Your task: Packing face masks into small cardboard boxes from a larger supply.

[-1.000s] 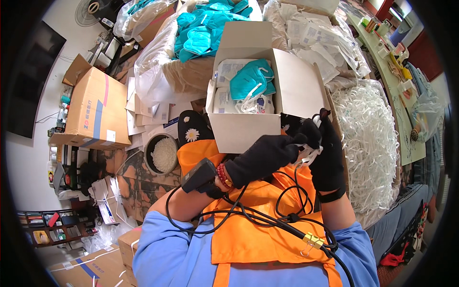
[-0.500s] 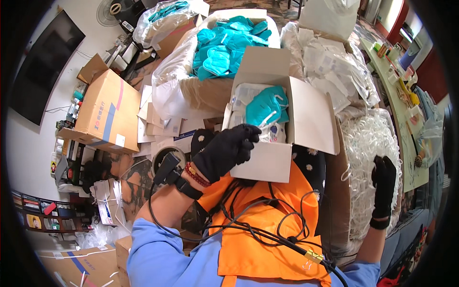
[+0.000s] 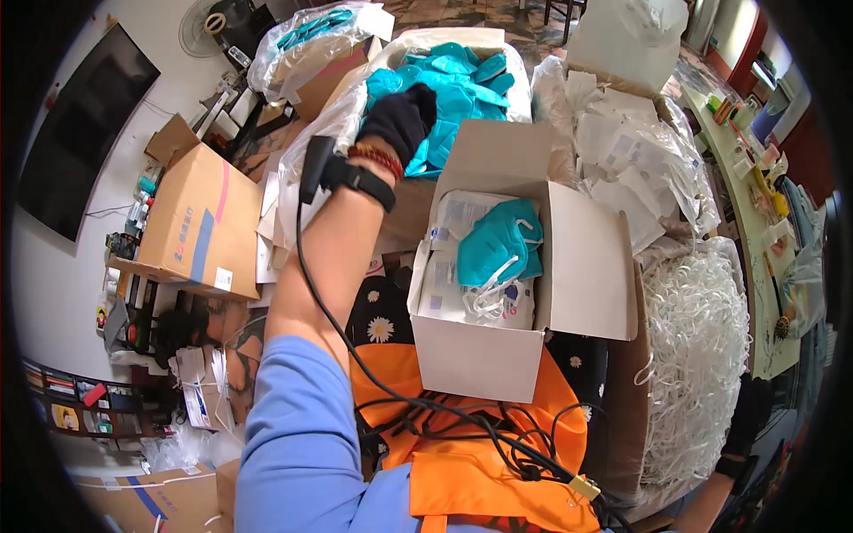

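My left hand (image 3: 399, 123), in a black glove, reaches to the near left part of a heap of teal face masks (image 3: 458, 93) in a plastic-lined carton. Its fingers point down and away, so their grip is hidden. On my lap stands an open white box (image 3: 475, 360) with its flaps up. Inside it, a teal folded mask (image 3: 491, 244) with white ear loops lies on white printed packets (image 3: 442, 284). My right hand (image 3: 749, 413), also black-gloved, is low at the right, next to a carton of tangled white ear-loop strings (image 3: 693, 355); its fingers are too dark to read.
Behind that carton, another lined carton holds white wrappers (image 3: 622, 142). A brown carton (image 3: 191, 213) stands on the left. A long pale green table (image 3: 771, 346) runs along the right. A black cable (image 3: 333, 315) trails from my left wrist across my orange apron (image 3: 471, 484).
My left hand has moved forward from the white box's near edge to the teal masks. My right hand has shifted down and outward from over the strings. The lap box appears lower in view.
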The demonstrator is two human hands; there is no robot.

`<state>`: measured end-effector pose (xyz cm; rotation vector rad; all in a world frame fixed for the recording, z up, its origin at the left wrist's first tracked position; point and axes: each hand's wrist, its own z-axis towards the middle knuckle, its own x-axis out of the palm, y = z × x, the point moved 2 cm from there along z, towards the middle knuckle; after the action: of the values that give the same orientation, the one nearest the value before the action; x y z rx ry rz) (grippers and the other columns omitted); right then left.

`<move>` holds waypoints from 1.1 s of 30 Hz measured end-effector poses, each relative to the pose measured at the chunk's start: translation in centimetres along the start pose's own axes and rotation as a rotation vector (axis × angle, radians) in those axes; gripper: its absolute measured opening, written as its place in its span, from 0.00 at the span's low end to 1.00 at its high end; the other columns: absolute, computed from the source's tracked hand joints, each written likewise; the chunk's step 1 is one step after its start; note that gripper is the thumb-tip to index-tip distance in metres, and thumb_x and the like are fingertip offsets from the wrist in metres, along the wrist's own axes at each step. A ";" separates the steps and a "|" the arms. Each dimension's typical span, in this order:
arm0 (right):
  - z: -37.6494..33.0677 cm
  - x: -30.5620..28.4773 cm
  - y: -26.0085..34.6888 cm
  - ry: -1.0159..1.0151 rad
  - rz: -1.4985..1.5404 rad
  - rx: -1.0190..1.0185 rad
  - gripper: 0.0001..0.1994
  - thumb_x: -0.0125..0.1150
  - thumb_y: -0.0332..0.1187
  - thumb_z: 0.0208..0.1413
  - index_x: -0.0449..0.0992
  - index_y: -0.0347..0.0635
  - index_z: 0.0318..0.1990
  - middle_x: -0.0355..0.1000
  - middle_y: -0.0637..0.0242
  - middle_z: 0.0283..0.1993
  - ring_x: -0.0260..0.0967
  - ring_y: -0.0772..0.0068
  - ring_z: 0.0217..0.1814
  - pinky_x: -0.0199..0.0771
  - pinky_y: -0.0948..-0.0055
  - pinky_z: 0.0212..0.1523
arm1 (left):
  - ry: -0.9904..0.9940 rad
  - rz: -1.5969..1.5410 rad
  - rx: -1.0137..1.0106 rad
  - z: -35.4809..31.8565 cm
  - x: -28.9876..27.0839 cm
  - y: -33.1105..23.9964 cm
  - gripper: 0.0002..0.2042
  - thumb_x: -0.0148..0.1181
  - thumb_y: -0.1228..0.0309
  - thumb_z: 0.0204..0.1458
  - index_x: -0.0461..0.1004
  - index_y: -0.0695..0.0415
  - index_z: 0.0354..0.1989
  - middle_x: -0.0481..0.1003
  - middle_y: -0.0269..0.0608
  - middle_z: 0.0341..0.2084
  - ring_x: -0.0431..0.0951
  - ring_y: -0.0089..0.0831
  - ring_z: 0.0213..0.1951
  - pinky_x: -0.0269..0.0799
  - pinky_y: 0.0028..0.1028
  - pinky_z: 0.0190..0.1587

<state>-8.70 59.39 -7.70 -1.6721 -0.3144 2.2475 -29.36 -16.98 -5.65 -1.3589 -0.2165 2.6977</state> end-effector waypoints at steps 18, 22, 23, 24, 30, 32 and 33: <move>6.0 -13.5 32.7 -0.120 0.951 -0.616 0.08 0.59 0.18 0.45 0.73 0.37 0.34 0.67 0.59 0.33 0.68 0.57 0.38 0.68 0.68 0.40 | 0.648 0.289 -0.249 -38.0 -5.2 17.9 0.11 0.61 0.63 0.46 0.79 0.57 0.34 0.78 0.51 0.28 0.78 0.48 0.32 0.73 0.41 0.37; 6.9 -16.1 39.4 -0.133 0.914 -0.813 0.13 0.64 0.22 0.38 0.75 0.42 0.35 0.71 0.59 0.38 0.69 0.53 0.43 0.70 0.62 0.43 | 0.470 -0.107 -0.575 -44.7 -3.9 19.4 0.14 0.61 0.62 0.44 0.80 0.58 0.35 0.77 0.54 0.31 0.77 0.50 0.34 0.72 0.42 0.38; 6.8 -16.4 40.5 -0.078 0.903 -0.821 0.14 0.65 0.23 0.37 0.75 0.42 0.36 0.71 0.59 0.40 0.69 0.53 0.44 0.70 0.62 0.44 | 0.430 -0.180 -0.690 -45.1 -3.7 18.7 0.16 0.60 0.62 0.44 0.79 0.59 0.38 0.77 0.56 0.34 0.77 0.50 0.37 0.72 0.42 0.40; 6.9 -15.9 41.1 -0.128 0.872 -0.873 0.18 0.67 0.26 0.35 0.75 0.42 0.40 0.72 0.58 0.41 0.69 0.53 0.45 0.71 0.64 0.45 | 0.445 -0.098 -0.775 -43.7 -4.2 16.9 0.18 0.60 0.62 0.44 0.77 0.61 0.42 0.76 0.57 0.39 0.76 0.51 0.42 0.71 0.42 0.45; 9.9 -12.7 46.4 0.217 1.045 -0.709 0.30 0.72 0.36 0.41 0.68 0.39 0.54 0.70 0.53 0.50 0.67 0.50 0.55 0.67 0.62 0.54 | 0.352 -0.090 -0.854 -36.3 -5.2 12.0 0.20 0.62 0.65 0.47 0.74 0.64 0.46 0.76 0.56 0.44 0.76 0.46 0.47 0.70 0.36 0.51; 12.3 -12.6 48.5 0.419 1.115 -0.588 0.37 0.74 0.40 0.39 0.66 0.38 0.58 0.68 0.51 0.55 0.64 0.49 0.59 0.65 0.61 0.58 | 0.150 -0.315 -0.710 -33.7 -4.5 10.3 0.18 0.61 0.67 0.48 0.74 0.64 0.46 0.76 0.53 0.43 0.77 0.43 0.46 0.70 0.34 0.50; 13.3 -11.6 49.3 0.362 1.045 -0.620 0.41 0.75 0.42 0.36 0.64 0.37 0.59 0.66 0.49 0.57 0.63 0.49 0.60 0.65 0.62 0.59 | 0.092 -0.350 -0.646 -31.9 -4.0 9.0 0.16 0.61 0.69 0.48 0.74 0.63 0.45 0.76 0.52 0.42 0.76 0.44 0.46 0.70 0.35 0.50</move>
<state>-24.47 9.56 -11.39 -3.0676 -0.0150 2.5315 -1.67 -24.04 -22.84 -1.3971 -1.2709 2.3411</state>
